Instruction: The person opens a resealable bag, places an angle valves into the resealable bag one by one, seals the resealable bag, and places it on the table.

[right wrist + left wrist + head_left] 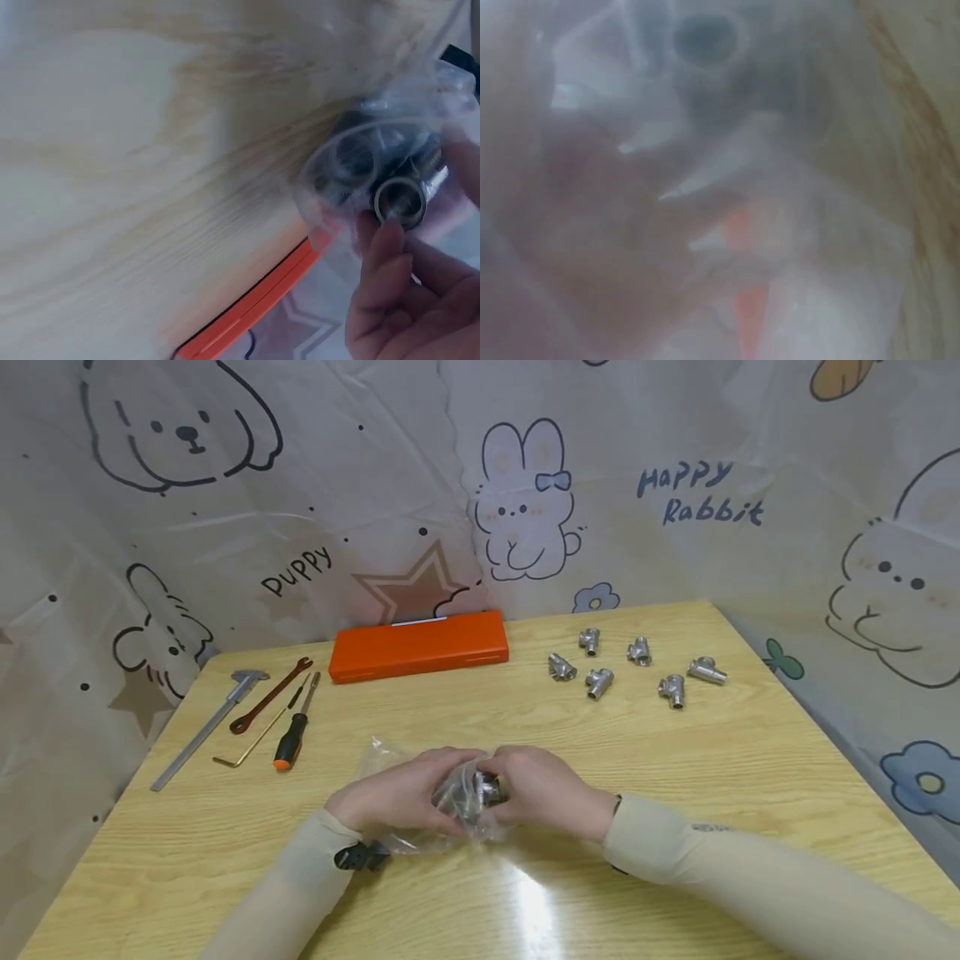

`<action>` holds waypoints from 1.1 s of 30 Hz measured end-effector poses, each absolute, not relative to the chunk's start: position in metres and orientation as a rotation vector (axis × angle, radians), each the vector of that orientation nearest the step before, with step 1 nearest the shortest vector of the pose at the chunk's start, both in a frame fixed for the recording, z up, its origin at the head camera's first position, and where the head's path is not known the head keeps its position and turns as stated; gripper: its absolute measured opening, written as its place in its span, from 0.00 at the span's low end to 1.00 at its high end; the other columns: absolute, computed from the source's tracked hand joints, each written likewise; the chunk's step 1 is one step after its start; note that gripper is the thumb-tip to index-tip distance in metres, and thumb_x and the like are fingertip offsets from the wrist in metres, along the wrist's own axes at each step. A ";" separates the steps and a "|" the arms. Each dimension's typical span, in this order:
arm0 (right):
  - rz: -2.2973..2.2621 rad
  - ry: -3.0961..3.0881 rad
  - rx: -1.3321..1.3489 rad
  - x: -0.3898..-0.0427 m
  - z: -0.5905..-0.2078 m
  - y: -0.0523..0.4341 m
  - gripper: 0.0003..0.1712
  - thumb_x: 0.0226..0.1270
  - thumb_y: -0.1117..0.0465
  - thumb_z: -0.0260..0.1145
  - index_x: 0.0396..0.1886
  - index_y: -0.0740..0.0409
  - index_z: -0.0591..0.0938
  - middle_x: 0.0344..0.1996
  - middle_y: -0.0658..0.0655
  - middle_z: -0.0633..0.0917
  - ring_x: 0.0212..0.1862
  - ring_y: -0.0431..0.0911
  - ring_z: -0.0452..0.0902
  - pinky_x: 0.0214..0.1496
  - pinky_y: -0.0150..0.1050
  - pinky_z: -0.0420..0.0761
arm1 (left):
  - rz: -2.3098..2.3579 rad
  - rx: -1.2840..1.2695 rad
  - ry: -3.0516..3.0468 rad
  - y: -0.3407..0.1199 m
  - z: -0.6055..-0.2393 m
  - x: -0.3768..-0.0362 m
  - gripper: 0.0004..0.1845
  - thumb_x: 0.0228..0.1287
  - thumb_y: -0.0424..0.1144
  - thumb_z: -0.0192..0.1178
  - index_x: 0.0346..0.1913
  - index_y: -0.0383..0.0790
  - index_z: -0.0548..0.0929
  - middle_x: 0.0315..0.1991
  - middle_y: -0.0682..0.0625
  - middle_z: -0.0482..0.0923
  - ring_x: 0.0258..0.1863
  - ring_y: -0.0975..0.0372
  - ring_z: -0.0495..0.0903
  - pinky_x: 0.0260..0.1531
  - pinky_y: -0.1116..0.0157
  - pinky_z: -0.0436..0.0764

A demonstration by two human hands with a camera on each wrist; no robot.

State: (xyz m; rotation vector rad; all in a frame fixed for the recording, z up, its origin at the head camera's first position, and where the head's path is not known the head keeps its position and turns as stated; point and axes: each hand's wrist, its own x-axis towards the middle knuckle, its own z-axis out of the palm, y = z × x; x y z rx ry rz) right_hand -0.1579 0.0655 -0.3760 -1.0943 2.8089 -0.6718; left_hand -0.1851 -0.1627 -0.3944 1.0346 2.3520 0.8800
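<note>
Fingers of the left hand [397,793] and the right hand [543,789] are curled around a clear plastic bag [457,793] just below the centre of the head view, held low over the wooden table [675,760]; both hands grip the film, and through it a metal fitting [486,789] shows between the fingertips. In the right-wrist view, at middle right, a fingertip [386,244] presses against the round open end of that fitting [400,201], which still lies inside the bag [360,165]; the left-wrist view is fogged by plastic close to the lens, so that hand's exact hold on the fitting cannot be confirmed there. Judged from this arrangement, the work is partly done: six similar tee fittings [600,681] already lie loose at upper right of the table, well apart from the hands, while at least one piece remains bagged and not yet freed. How many more the bag holds cannot be told. At upper left lie a caliper [206,727], a wrench [270,693], a hex key [255,739] and a screwdriver [292,739], untouched; an orange case [418,645] sits shut along the far edge at upper centre.
</note>
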 end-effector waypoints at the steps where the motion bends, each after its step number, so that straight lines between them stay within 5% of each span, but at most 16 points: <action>1: -0.658 2.820 -1.111 -0.158 -0.376 0.060 0.31 0.48 0.48 0.81 0.51 0.56 0.85 0.41 0.52 0.87 0.40 0.44 0.82 0.45 0.37 0.81 | 0.894 1.042 2.343 -0.162 -0.395 -0.185 0.51 0.47 0.47 0.80 0.73 0.68 0.61 0.66 0.66 0.67 0.61 0.66 0.68 0.64 0.58 0.68; 5: -0.658 2.851 -1.116 -0.159 -0.377 0.044 0.29 0.47 0.45 0.80 0.46 0.56 0.86 0.43 0.52 0.87 0.44 0.44 0.82 0.49 0.38 0.81 | 0.970 1.062 2.281 -0.162 -0.394 -0.186 0.52 0.45 0.43 0.81 0.72 0.68 0.62 0.65 0.66 0.68 0.60 0.65 0.70 0.64 0.57 0.67; 19: -0.705 2.888 -1.215 -0.163 -0.383 0.048 0.16 0.51 0.45 0.78 0.31 0.50 0.86 0.19 0.41 0.80 0.20 0.35 0.68 0.24 0.31 0.71 | 0.989 0.967 2.270 -0.166 -0.392 -0.185 0.53 0.44 0.41 0.81 0.72 0.69 0.62 0.65 0.66 0.67 0.60 0.64 0.70 0.63 0.56 0.68; 33: -0.641 2.934 -1.187 -0.162 -0.381 0.034 0.14 0.55 0.43 0.76 0.31 0.47 0.87 0.23 0.40 0.83 0.23 0.34 0.72 0.34 0.37 0.77 | 0.992 1.023 2.268 -0.168 -0.391 -0.188 0.52 0.45 0.41 0.81 0.72 0.67 0.62 0.66 0.67 0.67 0.63 0.67 0.67 0.67 0.57 0.63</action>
